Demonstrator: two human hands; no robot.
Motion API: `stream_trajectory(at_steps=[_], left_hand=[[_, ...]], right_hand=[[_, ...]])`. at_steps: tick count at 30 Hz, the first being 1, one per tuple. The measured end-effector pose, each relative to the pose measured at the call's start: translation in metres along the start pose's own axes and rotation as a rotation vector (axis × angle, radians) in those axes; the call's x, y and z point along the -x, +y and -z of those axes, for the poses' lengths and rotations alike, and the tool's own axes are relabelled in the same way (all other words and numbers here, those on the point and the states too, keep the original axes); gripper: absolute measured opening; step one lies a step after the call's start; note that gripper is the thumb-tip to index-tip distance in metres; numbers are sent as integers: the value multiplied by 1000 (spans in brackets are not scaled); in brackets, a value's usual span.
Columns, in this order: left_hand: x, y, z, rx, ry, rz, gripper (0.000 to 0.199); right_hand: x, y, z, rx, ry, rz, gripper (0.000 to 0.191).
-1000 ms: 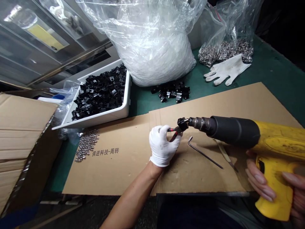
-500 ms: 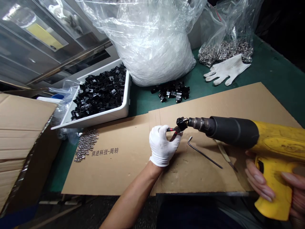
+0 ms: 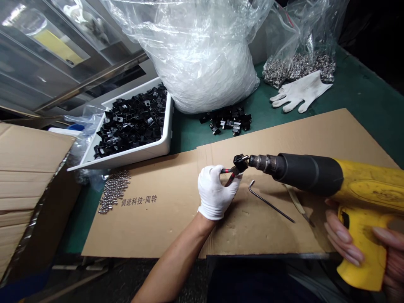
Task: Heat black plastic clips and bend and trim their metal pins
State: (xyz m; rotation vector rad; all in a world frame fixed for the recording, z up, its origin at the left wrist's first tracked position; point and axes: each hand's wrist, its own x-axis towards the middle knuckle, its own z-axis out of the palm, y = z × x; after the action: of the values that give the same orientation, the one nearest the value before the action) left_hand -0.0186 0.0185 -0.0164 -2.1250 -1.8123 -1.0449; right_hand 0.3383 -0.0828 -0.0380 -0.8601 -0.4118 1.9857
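My left hand (image 3: 216, 192), in a white cotton glove, grips small red-handled pliers (image 3: 231, 174) above a cardboard sheet (image 3: 268, 231). Their jaws hold a black metal bracket (image 3: 240, 163) against the tip of the drill's steel chuck (image 3: 263, 164). My bare right hand (image 3: 342, 237) wraps the handle of a yellow power drill (image 3: 369, 189) with a black barrel. The drill lies level, pointing left toward the bracket. The exact contact at the bracket is partly hidden.
An L-shaped hex key (image 3: 268, 203) lies on the cardboard. Behind stand a white tray (image 3: 132, 158) of black brackets, a loose pile of them (image 3: 225, 120), a large clear bag (image 3: 202, 63), a bag of steel nuts (image 3: 298, 67), and a white glove (image 3: 299, 92).
The drill and the black bracket have shifted slightly left. Both hands keep the same grip.
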Motion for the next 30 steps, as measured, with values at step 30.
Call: stream_trajectory(at_steps=[30], left_hand=[[-1,2,1,13,-7,-23,38]], right_hand=[[4,5,13,35,183,-187,55]])
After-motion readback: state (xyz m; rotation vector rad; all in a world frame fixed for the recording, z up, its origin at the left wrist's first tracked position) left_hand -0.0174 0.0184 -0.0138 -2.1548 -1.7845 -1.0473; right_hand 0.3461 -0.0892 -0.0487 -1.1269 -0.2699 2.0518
